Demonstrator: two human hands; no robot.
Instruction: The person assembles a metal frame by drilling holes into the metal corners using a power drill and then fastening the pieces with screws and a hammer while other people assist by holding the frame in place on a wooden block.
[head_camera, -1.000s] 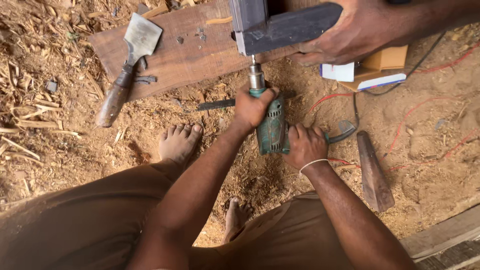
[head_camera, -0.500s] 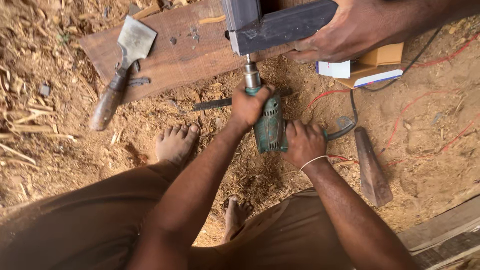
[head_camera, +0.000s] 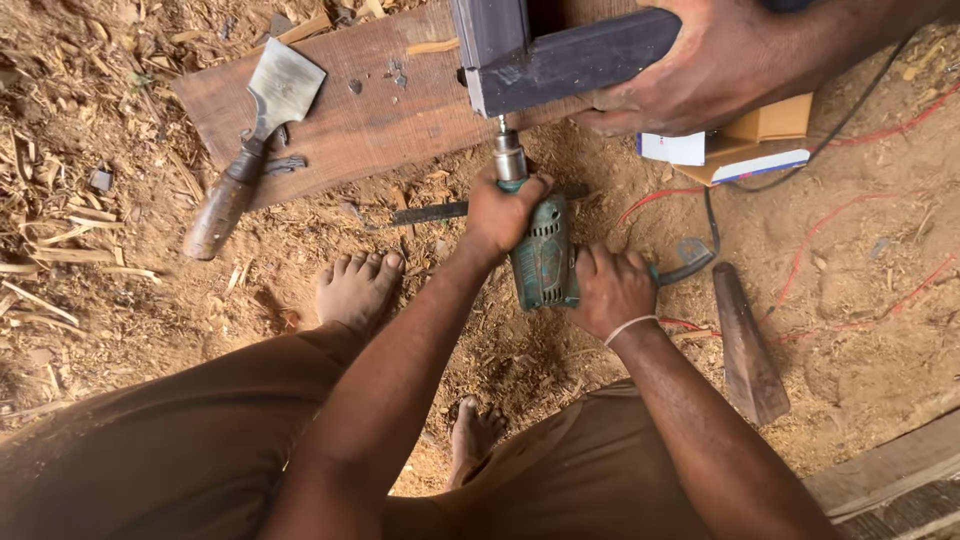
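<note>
A green electric drill (head_camera: 545, 262) points up at a dark wooden piece (head_camera: 560, 55), its chuck (head_camera: 508, 158) right under the wood's lower edge. My left hand (head_camera: 505, 210) wraps the drill's front end behind the chuck. My right hand (head_camera: 610, 290) grips the drill's rear handle; a pale band circles that wrist. Another person's hand (head_camera: 690, 75) holds the dark wooden piece from the upper right. My bare feet (head_camera: 357, 288) rest on sawdust-covered ground below the drill.
A wide chisel with a wooden handle (head_camera: 250, 150) lies across a brown plank (head_camera: 370, 110). A dark file (head_camera: 430, 213) lies left of the drill. A wooden wedge (head_camera: 748, 350) sits at right, boxes (head_camera: 740, 150) and red wires (head_camera: 850, 220) beyond.
The view has shifted slightly; the drill and both my hands stay in place under the dark wood, with the other person's hand still on it.
</note>
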